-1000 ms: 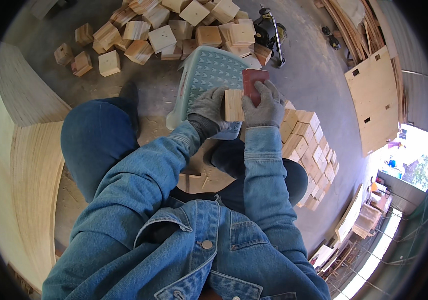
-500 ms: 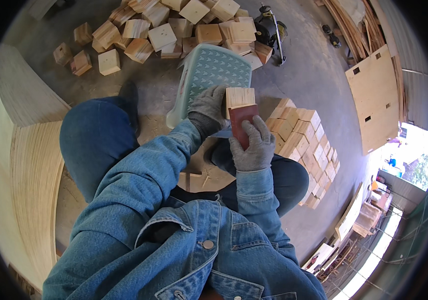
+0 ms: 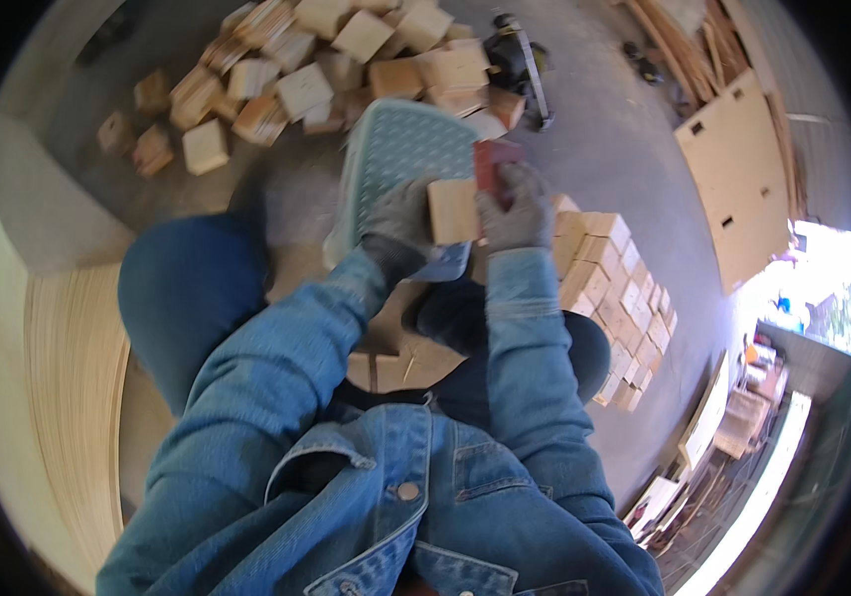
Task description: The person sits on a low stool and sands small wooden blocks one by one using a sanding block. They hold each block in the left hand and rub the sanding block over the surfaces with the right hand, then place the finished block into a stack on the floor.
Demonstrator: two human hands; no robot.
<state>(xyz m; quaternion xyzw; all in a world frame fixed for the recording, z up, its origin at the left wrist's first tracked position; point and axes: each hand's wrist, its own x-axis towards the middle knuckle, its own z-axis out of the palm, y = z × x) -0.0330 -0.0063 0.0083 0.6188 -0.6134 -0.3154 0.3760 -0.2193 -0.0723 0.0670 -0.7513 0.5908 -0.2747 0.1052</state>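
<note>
My left hand (image 3: 398, 221), in a grey glove, grips a pale wooden block (image 3: 454, 212) by its left side, above the near right part of a light green plastic stool (image 3: 413, 139). In my right hand (image 3: 521, 214), also gloved, is a flat reddish-brown sanding block (image 3: 491, 166). It stands against the wooden block's right side, reaching past its far edge. My right fingers wrap round its outer side and partly hide it. Motion blurs both hands a little.
Loose wooden blocks (image 3: 336, 84) lie heaped beyond the stool, beside a black tool with a metal bar (image 3: 528, 74). A neat stack of blocks (image 3: 609, 288) stands by my right knee. Plywood sheets (image 3: 73, 368) curve along the left; a large board (image 3: 738, 184) leans at right.
My right hand has moved away from me with the sanding block, from the wooden block's near face to its right side. The wooden block has turned in my left hand. The view has shifted slightly.
</note>
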